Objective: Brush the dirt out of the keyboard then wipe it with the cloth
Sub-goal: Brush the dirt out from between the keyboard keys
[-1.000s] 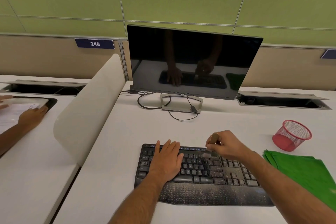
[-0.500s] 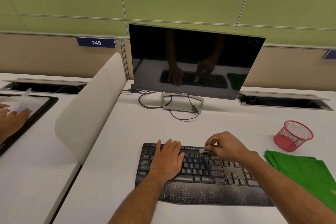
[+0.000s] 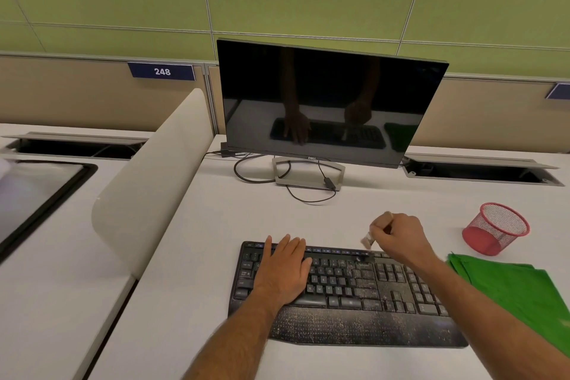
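Two hands work over the keyboard (image 3: 348,293), which lies flat on the white surface (image 3: 191,256) in front of the dark monitor (image 3: 330,102). Furthest left stands a curved divider (image 3: 148,182). Next, the left hand (image 3: 285,270) rests palm down on the left keys, fingers straight and together, pinning the board in place. It looks stiff and light enough to skid, so that flat press seems the right hold. Pale grit shows thickly on the middle keys and the palm rest. To the right, the right hand (image 3: 399,236) hovers just above the top row, fingers curled tight round the handle of a small brush (image 3: 368,239), bristles pointing down towards the keys. The brush looks light and rigid, best pinched near its ferrule for control. Further right sits a red mesh cup (image 3: 495,228), and beside the keyboard's right end lies the green cloth (image 3: 518,290), soft, folded, untouched; wiping is not yet begun.
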A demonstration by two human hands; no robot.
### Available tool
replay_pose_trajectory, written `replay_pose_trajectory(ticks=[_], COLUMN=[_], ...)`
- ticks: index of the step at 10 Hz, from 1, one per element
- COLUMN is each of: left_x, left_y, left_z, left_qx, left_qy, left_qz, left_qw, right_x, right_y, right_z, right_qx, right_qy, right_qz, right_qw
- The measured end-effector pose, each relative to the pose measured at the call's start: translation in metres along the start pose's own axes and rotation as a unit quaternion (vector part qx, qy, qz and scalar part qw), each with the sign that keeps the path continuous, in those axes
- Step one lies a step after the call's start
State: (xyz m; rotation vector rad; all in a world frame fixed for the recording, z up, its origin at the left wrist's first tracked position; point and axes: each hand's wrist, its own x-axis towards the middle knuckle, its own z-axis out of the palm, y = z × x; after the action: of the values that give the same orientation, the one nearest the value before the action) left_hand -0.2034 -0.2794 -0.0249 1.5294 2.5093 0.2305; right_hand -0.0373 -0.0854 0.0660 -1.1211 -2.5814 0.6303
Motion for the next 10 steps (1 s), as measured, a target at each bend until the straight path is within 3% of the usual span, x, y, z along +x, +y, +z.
replay_pose_trajectory(ticks=[2,4,9,10], left_x=[0.0,0.0,0.0,0.0], left_y=[0.0,0.0,0.0,0.0], left_z=[0.001,0.0,0.0,0.0], left_qx=[-0.002,-0.002,-0.005,-0.003], left_qy=[0.001,0.002,0.002,0.001], left_qz=[0.001,0.001,0.0,0.0], left_qw=[1.0,1.0,1.0,1.0], right_x=[-0.001,0.001,-0.002,-0.003], right_y=[0.004,0.002,-0.013,-0.013], right_z=[0.009,0.003,0.012,0.011], right_qx=[0.011,0.047,0.046,0.054], right_qy=[-0.025,0.001,-0.037,-0.016], right_qz=[0.048,0.069,0.039,0.038], right_qw=[0.998,0.996,0.997,0.998])
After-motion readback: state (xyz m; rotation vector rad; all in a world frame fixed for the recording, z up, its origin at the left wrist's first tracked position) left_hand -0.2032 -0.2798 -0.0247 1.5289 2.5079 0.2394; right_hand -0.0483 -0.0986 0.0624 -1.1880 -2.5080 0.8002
